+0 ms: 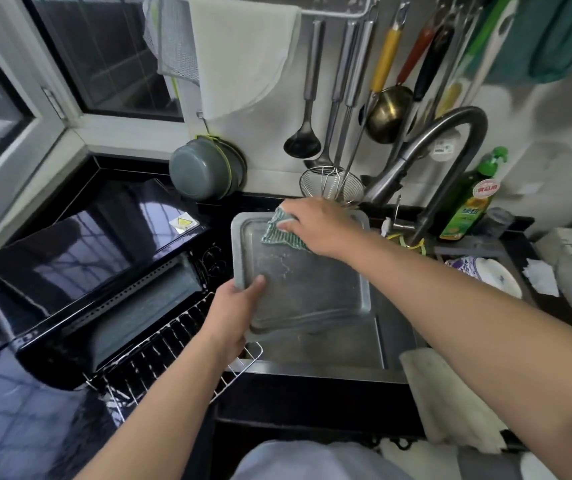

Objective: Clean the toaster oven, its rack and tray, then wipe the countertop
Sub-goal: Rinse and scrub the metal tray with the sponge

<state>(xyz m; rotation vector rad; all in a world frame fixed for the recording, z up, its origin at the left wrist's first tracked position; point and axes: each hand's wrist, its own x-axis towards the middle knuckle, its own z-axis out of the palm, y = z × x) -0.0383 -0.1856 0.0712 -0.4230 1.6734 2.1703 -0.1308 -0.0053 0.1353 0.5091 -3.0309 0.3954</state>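
Dark countertop (17, 427), sink (329, 355) at right. Tray (305, 282) held tilted over sink, long axis running near-left to far-right. Left hand (232, 313) gripping near-left corner, thumb on top. Right hand (315, 223) pressing striped cloth (279, 233) on far edge. Toaster oven (97, 271) left, rack (173, 358) just beside tray.

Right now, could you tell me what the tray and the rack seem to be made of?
The tray looks like dull grey metal, perhaps aluminium: matte sheen, pressed rim, pale streaks. The rack looks like bright plated steel wire: thin shiny rods that catch the light.
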